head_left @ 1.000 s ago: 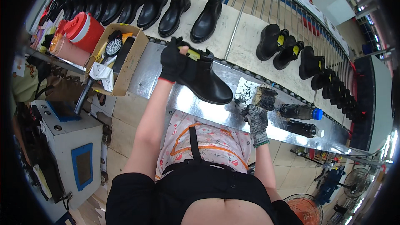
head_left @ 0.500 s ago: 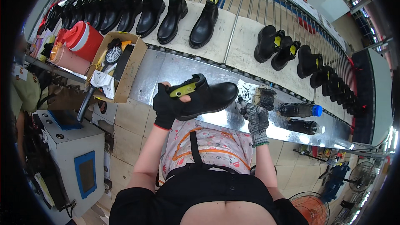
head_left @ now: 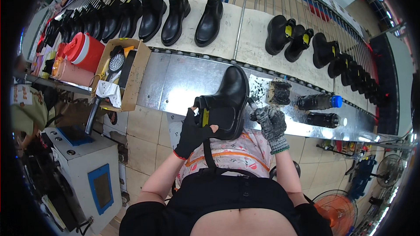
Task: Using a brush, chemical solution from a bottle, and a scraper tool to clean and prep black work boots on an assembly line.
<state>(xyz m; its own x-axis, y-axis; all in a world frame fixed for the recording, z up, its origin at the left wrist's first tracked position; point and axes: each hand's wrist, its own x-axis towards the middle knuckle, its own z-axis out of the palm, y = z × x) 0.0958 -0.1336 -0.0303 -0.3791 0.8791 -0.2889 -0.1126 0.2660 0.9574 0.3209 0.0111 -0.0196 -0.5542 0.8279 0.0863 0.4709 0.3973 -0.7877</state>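
Note:
A black ankle boot [head_left: 229, 88] is held up over the metal bench edge, its toe pointing away from me and its sole facing right. My left hand [head_left: 192, 134], in a black fingerless glove, grips the boot by its shaft, next to the yellow-green lining. My right hand [head_left: 271, 124], in a grey knit glove, is closed round a thin, stick-like tool [head_left: 252, 104]. The tool's tip lies close to the boot's sole edge; whether it touches, I cannot tell. Beyond that hand, a black-stained pad [head_left: 279, 92] rests on the bench beside a smeared white sheet [head_left: 259, 88].
Two bottles of dark liquid, one blue-capped [head_left: 317, 102] and one white-capped [head_left: 324, 120], lie to the right. A cardboard box [head_left: 141, 71] with brushes stands left, beside a red jug [head_left: 89, 52]. Several black boots [head_left: 209, 22] line the conveyor [head_left: 251, 30] behind the metal bench [head_left: 175, 76].
My left hand has turned the boot from toe-right to toe-away, bringing its sole edge round toward my right hand. The right hand stays nearly in place with the thin tool.

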